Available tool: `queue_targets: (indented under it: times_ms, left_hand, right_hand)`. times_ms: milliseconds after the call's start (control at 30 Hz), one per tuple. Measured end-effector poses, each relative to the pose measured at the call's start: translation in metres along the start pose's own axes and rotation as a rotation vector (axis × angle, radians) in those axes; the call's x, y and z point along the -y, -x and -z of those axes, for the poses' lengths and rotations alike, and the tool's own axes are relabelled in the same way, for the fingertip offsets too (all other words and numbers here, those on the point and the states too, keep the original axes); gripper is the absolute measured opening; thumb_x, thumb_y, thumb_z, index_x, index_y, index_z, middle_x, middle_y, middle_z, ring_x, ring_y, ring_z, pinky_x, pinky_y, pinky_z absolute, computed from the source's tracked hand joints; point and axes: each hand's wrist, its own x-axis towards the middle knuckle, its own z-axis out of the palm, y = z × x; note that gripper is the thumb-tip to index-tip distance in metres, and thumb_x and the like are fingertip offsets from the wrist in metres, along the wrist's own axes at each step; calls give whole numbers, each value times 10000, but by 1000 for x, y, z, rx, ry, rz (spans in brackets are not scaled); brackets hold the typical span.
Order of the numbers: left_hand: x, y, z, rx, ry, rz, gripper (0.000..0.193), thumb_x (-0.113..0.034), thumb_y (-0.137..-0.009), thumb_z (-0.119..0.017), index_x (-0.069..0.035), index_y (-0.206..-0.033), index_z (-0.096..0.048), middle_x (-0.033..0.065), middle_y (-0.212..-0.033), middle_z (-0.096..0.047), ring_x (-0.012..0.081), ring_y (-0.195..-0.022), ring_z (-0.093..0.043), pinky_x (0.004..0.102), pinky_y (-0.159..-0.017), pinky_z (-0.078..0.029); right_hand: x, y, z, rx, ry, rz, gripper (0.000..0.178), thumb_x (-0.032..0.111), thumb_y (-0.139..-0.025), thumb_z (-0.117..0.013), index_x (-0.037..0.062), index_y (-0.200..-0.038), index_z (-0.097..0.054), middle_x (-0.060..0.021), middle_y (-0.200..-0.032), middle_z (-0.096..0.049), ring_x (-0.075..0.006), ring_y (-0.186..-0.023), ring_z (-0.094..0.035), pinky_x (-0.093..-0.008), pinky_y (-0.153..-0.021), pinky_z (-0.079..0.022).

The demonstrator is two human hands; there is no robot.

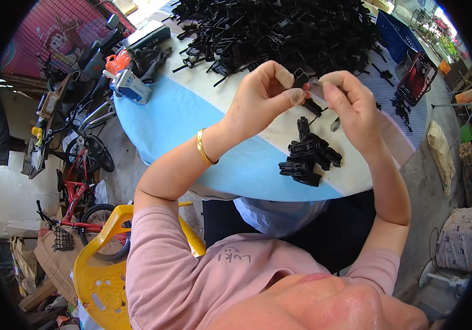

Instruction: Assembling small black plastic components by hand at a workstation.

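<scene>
1. Round table [184, 113]: near edge curving before the person, blue stripe stretching out left of the hands.
2. Pink shirt [247, 275]: dark lettering across it.
3. Black heap [280, 33]: beyond both hands.
4. Left hand [266, 96]: thumb and forefinger pinching.
5. Right hand [354, 104]: whether it grips anything, I can't tell.
6. Black part [301, 77]: in the left fingertips, just beside the right's.
</scene>
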Motion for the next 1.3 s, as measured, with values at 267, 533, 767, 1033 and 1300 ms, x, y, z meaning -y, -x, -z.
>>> queue_targets:
  times_ms: [267,533,767,1033,1300]
  left_hand:
    - [-2,7,-8,-20,9,-93,265,10,-827,-583,10,-1072,-483,73,-935,-590,148,-851,-615,249,-761,-508]
    - [-3,12,-12,-109,-202,-222,229,18,-773,-634,27,-972,-523,62,-864,-614,94,-791,-597,226,-725,-507]
    - [-7,7,-16,-164,-508,-162,305,-60,-701,-703,-10,-934,-514,114,-775,-632,177,-663,-618,263,-611,-495]
    - [-3,16,-20,469,-749,-344,427,-122,-611,-766,-61,-988,-577,74,-902,-592,249,-860,-554,335,-733,-476]
    - [1,0,-7,-81,-683,-237,720,-124,-602,-788,-22,-1218,-428,117,-1040,-548,215,-975,-530,297,-792,-471]
  right_hand:
    - [10,0,-8,125,37,-87,121,105,-897,-491,12,-895,-570,23,-653,-498,-36,-598,-439,-170,-551,-350]
    - [24,-4,-6,208,-77,-311,162,131,-896,-494,2,-863,-585,30,-617,-494,-32,-585,-437,-175,-529,-334]
    - [-2,-20,20,408,69,-202,159,129,-828,-565,-13,-892,-601,36,-614,-474,-31,-566,-404,-180,-505,-325]
    - [-24,-13,6,380,778,-305,319,282,-684,-682,-4,-820,-645,-192,-773,-621,-335,-751,-605,-396,-664,-482]
    - [-18,-18,17,118,123,-278,187,164,-784,-653,-4,-867,-653,48,-653,-545,-6,-591,-445,-164,-524,-351]
